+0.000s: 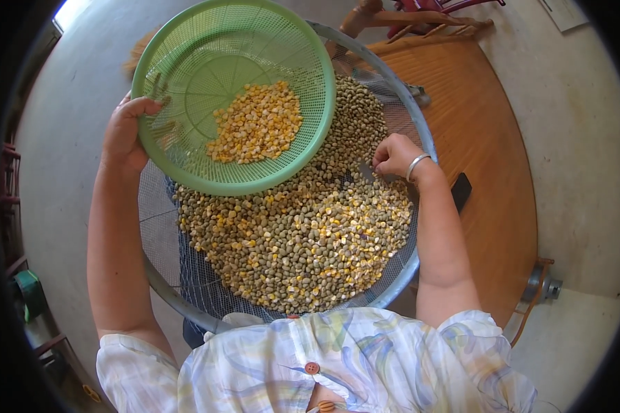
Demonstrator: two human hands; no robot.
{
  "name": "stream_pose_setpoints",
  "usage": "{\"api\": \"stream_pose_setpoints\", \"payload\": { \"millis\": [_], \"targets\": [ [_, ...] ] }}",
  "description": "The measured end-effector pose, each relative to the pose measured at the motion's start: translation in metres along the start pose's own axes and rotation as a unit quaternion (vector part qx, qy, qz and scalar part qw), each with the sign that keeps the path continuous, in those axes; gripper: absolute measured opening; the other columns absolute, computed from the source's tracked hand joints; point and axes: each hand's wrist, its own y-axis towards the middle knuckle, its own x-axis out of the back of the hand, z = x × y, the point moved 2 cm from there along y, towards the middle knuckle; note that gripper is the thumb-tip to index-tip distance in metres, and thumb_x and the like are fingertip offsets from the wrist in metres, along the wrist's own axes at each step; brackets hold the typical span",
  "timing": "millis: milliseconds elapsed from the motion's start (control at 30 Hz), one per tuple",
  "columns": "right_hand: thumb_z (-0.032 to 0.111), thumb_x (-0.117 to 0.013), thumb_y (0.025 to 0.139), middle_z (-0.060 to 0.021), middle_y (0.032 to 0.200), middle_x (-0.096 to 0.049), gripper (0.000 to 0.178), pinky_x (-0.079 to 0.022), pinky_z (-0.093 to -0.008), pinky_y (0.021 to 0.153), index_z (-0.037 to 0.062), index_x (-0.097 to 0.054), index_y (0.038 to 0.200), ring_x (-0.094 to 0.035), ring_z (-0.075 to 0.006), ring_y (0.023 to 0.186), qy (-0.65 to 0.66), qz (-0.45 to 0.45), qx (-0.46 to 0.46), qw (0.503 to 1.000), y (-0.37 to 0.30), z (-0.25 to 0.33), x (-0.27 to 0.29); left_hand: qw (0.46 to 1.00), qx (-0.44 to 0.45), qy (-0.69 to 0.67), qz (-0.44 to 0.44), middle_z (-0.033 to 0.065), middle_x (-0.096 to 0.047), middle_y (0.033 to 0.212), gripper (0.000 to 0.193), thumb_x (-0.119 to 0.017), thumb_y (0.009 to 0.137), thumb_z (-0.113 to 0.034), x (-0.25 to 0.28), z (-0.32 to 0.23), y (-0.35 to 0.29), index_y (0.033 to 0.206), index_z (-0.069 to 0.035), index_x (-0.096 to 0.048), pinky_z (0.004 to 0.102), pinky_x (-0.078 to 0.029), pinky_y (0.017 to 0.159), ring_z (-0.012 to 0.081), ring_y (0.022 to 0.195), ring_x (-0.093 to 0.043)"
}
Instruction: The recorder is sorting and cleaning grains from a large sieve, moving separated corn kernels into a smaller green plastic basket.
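Green basket (213, 51), rim clamped in the left grip (125, 131).
Right grip (394, 155) curls inward over beans (296, 237), fingertips hard to make out; whether closed, I cannot tell.

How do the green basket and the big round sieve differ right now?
Size: the green basket looks smaller; the big round sieve spreads wider beneath it.
Support: the left hand holds the basket by its rim; the sieve is not in that grip.
Contents: the basket shows yellow kernels; the sieve mixes such kernels with greenish-brown beans.
Shared: both are round and meshed.
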Motion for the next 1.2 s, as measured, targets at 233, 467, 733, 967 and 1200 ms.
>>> {"api": "stream_pose_setpoints", "payload": {
  "millis": [233, 467, 733, 967, 1200],
  "targets": [
    [0.014, -0.068, 0.06, -0.0139, 0.078, -0.063, 0.013, -0.048, -0.0344, 0.068, 0.006, -0.067, 0.07, -0.061, -0.0266, 0.073, -0.138, 0.023, -0.06, 0.988, 0.001, 0.004, -0.007, 1.0, 0.005, 0.003, -0.005, 0.0184, -0.052, 0.093, 0.047, -0.047, 0.071, 0.001, -0.005, -0.002, -0.001, 0.116, 0.006, -0.036, 0.0326, -0.055, 0.063, 0.0229, 0.076, -0.058],
    [0.013, -0.067, 0.061, -0.0141, 0.073, -0.063, 0.015, -0.048, -0.0348, 0.066, 0.0059, -0.067, 0.074, -0.061, -0.0246, 0.069, -0.027, -0.015, -0.003, 1.0, -0.001, -0.006, 0.0, 1.0, 0.003, -0.005, 0.01, 0.0184, -0.052, 0.093, 0.047, -0.047, 0.071, 0.001, -0.003, -0.002, -0.001, 0.116, 0.006, -0.036, 0.0327, -0.054, 0.063, 0.0224, 0.076, -0.058],
    [0.005, -0.064, 0.069, -0.0042, 0.071, -0.062, 0.015, -0.044, -0.0218, 0.054, 0.0028, -0.064, 0.084, -0.056, -0.0098, 0.059, 0.548, -0.106, 0.124, 0.82, -0.028, 0.054, 0.028, 1.0, 0.008, 0.002, 0.015, 0.0185, -0.052, 0.094, 0.045, -0.047, 0.071, 0.001, -0.002, 0.0, 0.0, 0.115, 0.005, -0.037, 0.0327, -0.054, 0.066, 0.0234, 0.077, -0.058],
    [0.012, -0.068, 0.059, -0.0066, 0.072, -0.064, 0.016, -0.048, -0.0304, 0.062, 0.0075, -0.066, 0.074, -0.06, -0.0178, 0.064, -0.008, 0.062, -0.003, 0.998, -0.008, -0.005, -0.002, 1.0, 0.018, 0.008, -0.006, 0.0183, -0.052, 0.095, 0.044, -0.047, 0.071, 0.0, -0.003, -0.001, 0.0, 0.114, 0.005, -0.037, 0.0345, -0.054, 0.068, 0.0246, 0.08, -0.058],
    [0.014, -0.069, 0.058, -0.0111, 0.076, -0.064, 0.018, -0.049, -0.0344, 0.067, 0.0077, -0.067, 0.075, -0.061, -0.0251, 0.074, -0.126, 0.082, -0.015, 0.988, -0.005, 0.012, -0.013, 1.0, 0.011, -0.006, -0.009, 0.0186, -0.052, 0.094, 0.044, -0.046, 0.072, 0.0, -0.009, -0.003, -0.004, 0.115, 0.005, -0.037, 0.0334, -0.054, 0.066, 0.0239, 0.079, -0.058]
  ]
}}
